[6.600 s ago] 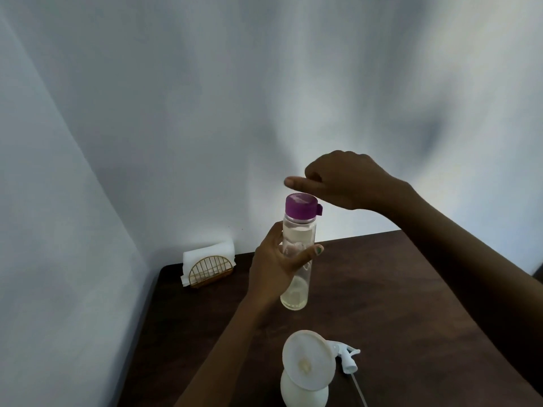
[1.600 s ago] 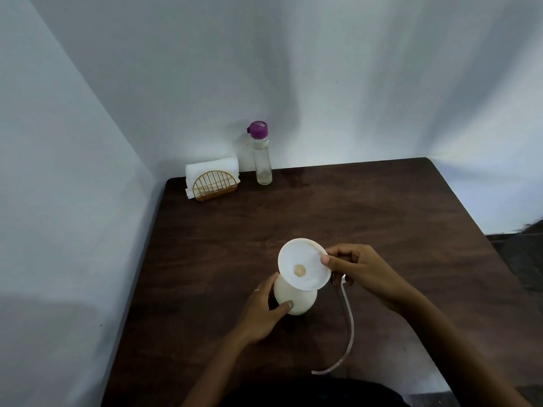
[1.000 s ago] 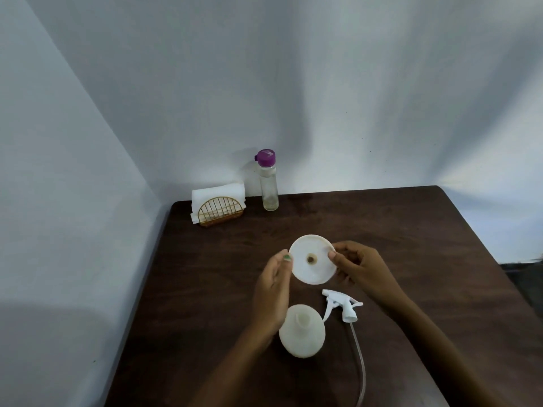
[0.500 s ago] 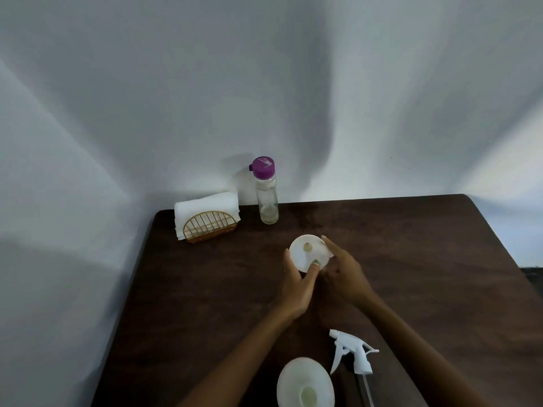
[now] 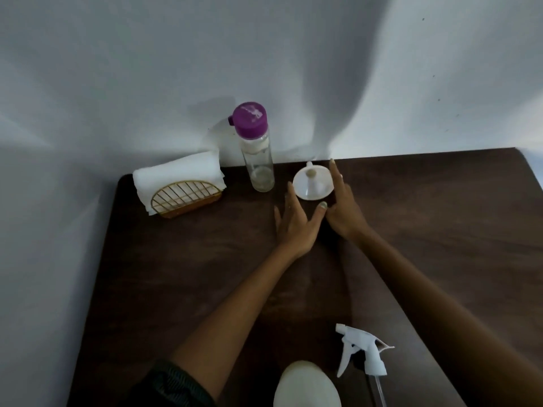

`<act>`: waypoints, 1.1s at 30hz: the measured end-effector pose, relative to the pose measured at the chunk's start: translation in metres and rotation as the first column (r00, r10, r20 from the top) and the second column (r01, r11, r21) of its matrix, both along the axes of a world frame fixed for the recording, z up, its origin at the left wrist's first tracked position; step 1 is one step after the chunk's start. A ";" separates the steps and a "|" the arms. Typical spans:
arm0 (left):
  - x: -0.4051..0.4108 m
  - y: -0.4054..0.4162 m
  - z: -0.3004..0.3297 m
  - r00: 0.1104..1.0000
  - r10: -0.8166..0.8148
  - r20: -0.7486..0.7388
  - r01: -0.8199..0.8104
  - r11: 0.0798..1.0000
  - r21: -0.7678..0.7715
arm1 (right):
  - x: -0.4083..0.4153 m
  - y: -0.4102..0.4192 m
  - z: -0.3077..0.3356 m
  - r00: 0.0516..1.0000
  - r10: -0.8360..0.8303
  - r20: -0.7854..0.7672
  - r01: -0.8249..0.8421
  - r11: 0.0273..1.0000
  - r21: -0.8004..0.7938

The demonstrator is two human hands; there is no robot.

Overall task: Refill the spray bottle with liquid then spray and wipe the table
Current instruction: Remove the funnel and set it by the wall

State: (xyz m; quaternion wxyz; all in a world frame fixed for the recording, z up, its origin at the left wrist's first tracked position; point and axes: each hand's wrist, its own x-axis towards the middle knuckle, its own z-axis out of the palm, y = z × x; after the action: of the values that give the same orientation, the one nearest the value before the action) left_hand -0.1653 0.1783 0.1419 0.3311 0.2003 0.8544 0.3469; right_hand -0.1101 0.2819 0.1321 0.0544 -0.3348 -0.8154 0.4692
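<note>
A white funnel (image 5: 313,183) stands mouth-down on the dark table (image 5: 176,274) near the far edge. My left hand (image 5: 295,220) lies just left of it with straight, spread fingers. My right hand (image 5: 342,205) is at its right side, fingers extended beside the rim. The white spray bottle body (image 5: 307,386) sits at the near edge without its head. Its white trigger sprayer head (image 5: 363,352) lies on the table to the right, tube trailing off the frame. A clear refill bottle (image 5: 257,154) with a purple cap stands by the wall.
A gold wire holder with white napkins (image 5: 179,183) sits at the far left corner of the table. White walls close in at the back and left. The table's right edge runs off the frame.
Both hands carried the funnel from above the spray bottle to the far side of the table and set it mouth-down. Their fingers have opened off it. The view tilted down.
</note>
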 end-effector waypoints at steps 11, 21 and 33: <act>0.036 -0.082 -0.074 0.998 0.049 0.041 -0.053 0.995 0.090 | 0.057 -0.059 -0.067 0.986 -0.167 -0.009 0.166 0.981 -0.103; 0.126 -0.232 -0.032 0.964 0.203 0.171 -0.225 0.966 0.124 | 0.214 -0.117 -0.025 0.937 -0.293 0.189 0.312 0.946 -0.083; 0.250 -0.320 0.000 0.838 0.382 0.389 -0.412 0.911 -0.008 | 0.282 -0.187 -0.029 0.878 -0.276 0.392 0.334 0.939 -0.088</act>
State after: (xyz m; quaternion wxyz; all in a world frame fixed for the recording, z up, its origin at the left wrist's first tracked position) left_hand 0.0842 -0.1417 0.1416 0.4043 -0.0402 0.7822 0.4724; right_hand 0.1714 0.0947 0.1032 -0.0544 -0.5455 -0.7093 0.4431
